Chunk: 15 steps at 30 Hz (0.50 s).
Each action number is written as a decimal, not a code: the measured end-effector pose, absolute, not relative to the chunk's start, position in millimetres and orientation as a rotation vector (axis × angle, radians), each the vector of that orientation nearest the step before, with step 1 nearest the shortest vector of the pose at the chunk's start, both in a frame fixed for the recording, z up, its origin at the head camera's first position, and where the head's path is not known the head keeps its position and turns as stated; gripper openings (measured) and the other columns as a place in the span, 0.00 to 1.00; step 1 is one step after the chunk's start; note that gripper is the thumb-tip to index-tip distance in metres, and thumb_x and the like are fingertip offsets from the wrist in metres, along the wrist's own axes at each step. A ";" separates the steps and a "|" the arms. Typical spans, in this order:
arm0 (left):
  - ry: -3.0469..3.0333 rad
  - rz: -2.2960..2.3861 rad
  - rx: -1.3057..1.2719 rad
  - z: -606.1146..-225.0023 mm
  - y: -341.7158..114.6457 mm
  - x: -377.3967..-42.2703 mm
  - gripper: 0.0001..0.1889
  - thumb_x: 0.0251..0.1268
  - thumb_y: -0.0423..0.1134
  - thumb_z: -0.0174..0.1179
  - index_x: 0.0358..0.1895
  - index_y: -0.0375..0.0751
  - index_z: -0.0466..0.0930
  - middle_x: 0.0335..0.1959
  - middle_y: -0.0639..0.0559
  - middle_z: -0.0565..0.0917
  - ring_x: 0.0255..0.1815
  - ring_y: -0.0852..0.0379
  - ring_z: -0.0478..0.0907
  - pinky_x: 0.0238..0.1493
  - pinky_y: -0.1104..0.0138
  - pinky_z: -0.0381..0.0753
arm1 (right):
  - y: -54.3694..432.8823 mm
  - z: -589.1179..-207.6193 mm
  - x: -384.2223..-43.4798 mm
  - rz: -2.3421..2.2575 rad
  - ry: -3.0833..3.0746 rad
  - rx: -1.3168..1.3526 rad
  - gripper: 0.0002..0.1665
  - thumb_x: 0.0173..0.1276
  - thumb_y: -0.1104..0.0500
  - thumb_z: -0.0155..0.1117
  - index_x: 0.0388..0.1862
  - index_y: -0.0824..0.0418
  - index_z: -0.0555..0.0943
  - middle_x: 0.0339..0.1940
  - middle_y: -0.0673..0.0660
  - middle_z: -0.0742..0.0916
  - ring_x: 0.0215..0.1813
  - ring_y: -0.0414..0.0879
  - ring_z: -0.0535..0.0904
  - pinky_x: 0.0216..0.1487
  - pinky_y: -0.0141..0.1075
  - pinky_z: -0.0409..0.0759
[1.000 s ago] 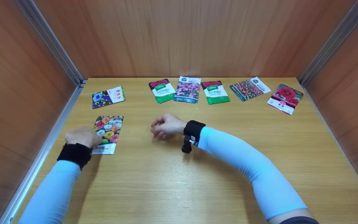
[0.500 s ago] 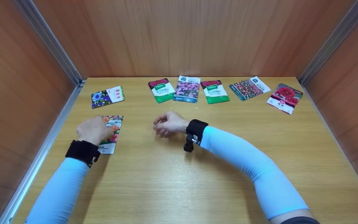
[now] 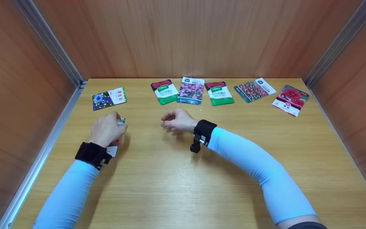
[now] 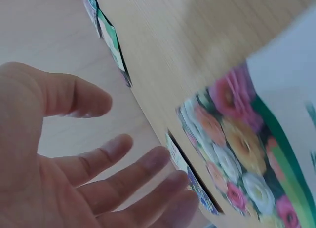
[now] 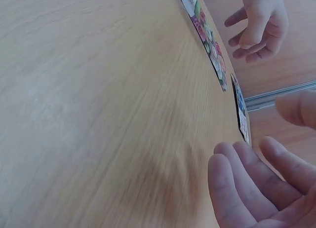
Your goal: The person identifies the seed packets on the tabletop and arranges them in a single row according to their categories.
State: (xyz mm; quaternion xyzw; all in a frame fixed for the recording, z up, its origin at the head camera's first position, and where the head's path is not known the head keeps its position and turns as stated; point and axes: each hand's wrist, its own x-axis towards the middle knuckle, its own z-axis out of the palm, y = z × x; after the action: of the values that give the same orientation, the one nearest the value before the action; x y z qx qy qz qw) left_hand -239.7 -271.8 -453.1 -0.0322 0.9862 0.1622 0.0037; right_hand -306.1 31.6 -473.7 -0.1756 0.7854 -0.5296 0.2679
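Observation:
In the head view my left hand (image 3: pixel 106 129) hovers over a seed packet (image 4: pixel 242 149) printed with mixed pink, white and yellow flowers. Most of that packet is hidden beneath the hand there. The left wrist view shows the thumb and fingers apart, holding nothing, with the packet lying flat on the table to one side. Beyond the hand lies a packet with blue and purple flowers (image 3: pixel 108 99). My right hand (image 3: pixel 179 121) is raised over the middle of the table, its fingers loosely bent around nothing.
Along the back lie two green-and-white packets (image 3: pixel 165 92) (image 3: pixel 219 93), with a purple-flower packet (image 3: pixel 191 91) between them. Further right are a small-red-flower packet (image 3: pixel 254 90) and a large-red-flower packet (image 3: pixel 291 100). Wooden panels (image 3: pixel 183 38) enclose the table.
My left hand has moved right and away from me across the mixed-flower packet, covering more of it. The right hand has drifted slightly right and away. The packets lie as before.

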 end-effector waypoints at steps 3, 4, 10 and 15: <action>3.122 0.538 -0.067 -454.2 -265.3 -242.0 0.25 0.71 0.51 0.60 0.61 0.35 0.79 0.40 0.37 0.85 0.34 0.41 0.79 0.35 0.50 0.77 | 33.6 -473.0 -307.5 -1.409 2.171 -0.496 0.25 0.73 0.56 0.73 0.64 0.67 0.83 0.51 0.56 0.89 0.50 0.47 0.85 0.48 0.35 0.84; 3.126 0.549 -0.061 -454.4 -262.8 -243.0 0.26 0.71 0.51 0.60 0.62 0.35 0.79 0.40 0.37 0.85 0.35 0.41 0.79 0.35 0.50 0.77 | 34.5 -472.7 -307.9 -1.401 2.185 -0.503 0.26 0.73 0.56 0.73 0.64 0.67 0.82 0.53 0.57 0.89 0.50 0.47 0.84 0.48 0.35 0.84; 3.074 0.614 -0.068 -453.2 -242.6 -250.1 0.29 0.72 0.54 0.61 0.67 0.38 0.76 0.33 0.44 0.81 0.33 0.45 0.76 0.41 0.51 0.73 | 39.8 -470.3 -310.6 -1.364 2.266 -0.519 0.30 0.72 0.54 0.74 0.68 0.65 0.81 0.65 0.62 0.84 0.61 0.51 0.82 0.62 0.43 0.81; 3.032 0.671 -0.048 -453.0 -224.9 -257.7 0.32 0.73 0.56 0.63 0.70 0.39 0.73 0.33 0.46 0.80 0.33 0.45 0.76 0.43 0.52 0.74 | 41.8 -468.0 -311.7 -1.336 2.346 -0.491 0.32 0.71 0.52 0.75 0.69 0.63 0.80 0.71 0.62 0.81 0.66 0.56 0.79 0.68 0.48 0.77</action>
State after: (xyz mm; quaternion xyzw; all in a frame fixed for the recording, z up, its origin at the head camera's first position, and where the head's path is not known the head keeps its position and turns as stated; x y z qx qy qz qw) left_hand -257.7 -224.9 -453.0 -0.0155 0.9761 0.2160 0.0180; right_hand -311.7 41.8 -468.0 -0.1754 0.8381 -0.4772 0.1975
